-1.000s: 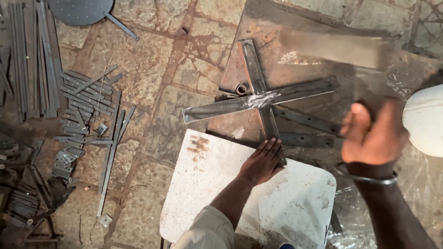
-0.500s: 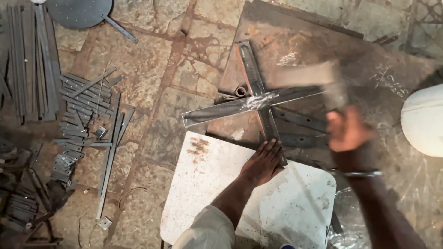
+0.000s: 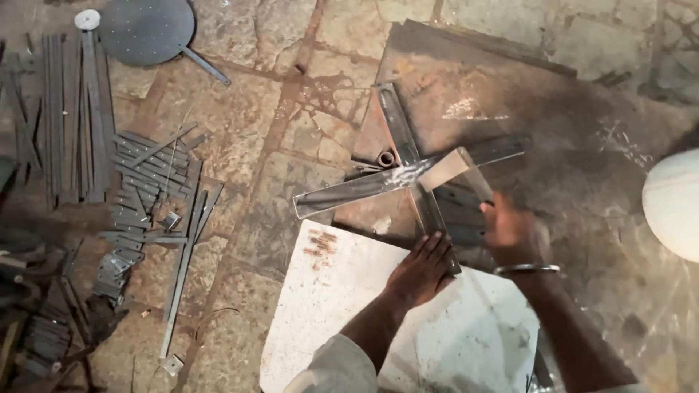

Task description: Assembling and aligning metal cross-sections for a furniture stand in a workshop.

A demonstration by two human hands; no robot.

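Grey steel flat bars form a cross (image 3: 408, 175) lying flat on a rusty steel plate (image 3: 553, 138), with a bright scuffed patch at the joint where the long bar overlaps the short one. The left hand (image 3: 422, 271) is pressed palm-down, fingers spread and grasping nothing, on the near end of the short bar, at the edge of a white slab (image 3: 451, 342). The right hand (image 3: 513, 233), wearing a metal bangle (image 3: 526, 269), is closed around a hammer (image 3: 455, 171), whose blurred head sits at the joint, just ahead of the grip.
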